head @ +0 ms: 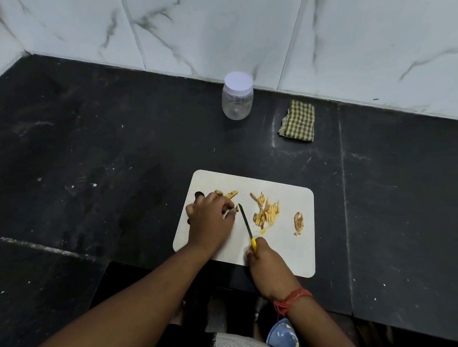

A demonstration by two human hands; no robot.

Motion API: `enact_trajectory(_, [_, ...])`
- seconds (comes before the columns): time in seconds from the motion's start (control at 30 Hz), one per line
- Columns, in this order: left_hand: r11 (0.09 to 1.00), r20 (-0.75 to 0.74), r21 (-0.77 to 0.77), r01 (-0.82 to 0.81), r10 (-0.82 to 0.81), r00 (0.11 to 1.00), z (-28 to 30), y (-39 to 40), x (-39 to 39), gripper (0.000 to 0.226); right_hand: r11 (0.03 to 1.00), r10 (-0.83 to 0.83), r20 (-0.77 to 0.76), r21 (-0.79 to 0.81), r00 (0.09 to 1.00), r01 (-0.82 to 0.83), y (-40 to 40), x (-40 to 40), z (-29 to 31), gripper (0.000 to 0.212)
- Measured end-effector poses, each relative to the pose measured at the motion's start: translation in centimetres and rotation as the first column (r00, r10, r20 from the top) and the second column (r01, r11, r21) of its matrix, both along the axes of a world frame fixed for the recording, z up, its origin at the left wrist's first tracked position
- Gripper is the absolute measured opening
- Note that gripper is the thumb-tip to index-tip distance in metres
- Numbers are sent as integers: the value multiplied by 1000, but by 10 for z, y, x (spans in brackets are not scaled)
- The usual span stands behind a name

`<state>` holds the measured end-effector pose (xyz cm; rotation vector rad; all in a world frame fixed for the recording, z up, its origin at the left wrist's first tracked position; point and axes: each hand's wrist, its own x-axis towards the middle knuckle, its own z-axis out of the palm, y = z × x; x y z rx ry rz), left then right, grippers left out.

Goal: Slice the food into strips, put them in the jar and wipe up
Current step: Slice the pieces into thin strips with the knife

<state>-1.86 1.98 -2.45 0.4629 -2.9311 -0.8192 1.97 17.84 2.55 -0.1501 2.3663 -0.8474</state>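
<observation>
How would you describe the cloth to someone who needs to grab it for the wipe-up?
Look along the back of the black counter, where it meets the marbled wall. To the right of the clear jar with the pale lid lies the cloth, folded flat. It is the only fabric there, checked in yellow-green and dark squares.
</observation>
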Motion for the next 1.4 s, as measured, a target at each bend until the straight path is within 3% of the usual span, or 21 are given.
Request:
enact_trajectory(0.13, [1000, 2, 3, -3, 3, 1000, 1, 0, 0, 10, 1000, -10, 9, 9, 1000, 10, -4, 0, -2, 15])
enact_trajectory(0.43, [1000, -4, 8, -11, 11, 1000, 2, 2, -1, 9, 998, 40, -25, 52, 999, -39, -8, -1, -4, 1])
enact_trajectory(0.93, [998, -13, 2, -55, 55, 998, -2, 6, 1, 7, 975, 165, 20, 145, 986, -166, -12, -8, -8, 10])
enact_trajectory(1.23, [997, -23, -30, -66, 65, 998, -6, 8, 1, 7, 992, 100, 43, 66, 994, -103, -11, 9, -8, 20])
enact_trajectory(1.4, [998, -26, -44, -51, 50, 998, -5, 8, 1, 9, 989, 129, 7, 75, 992, -129, 1, 20, -10, 11])
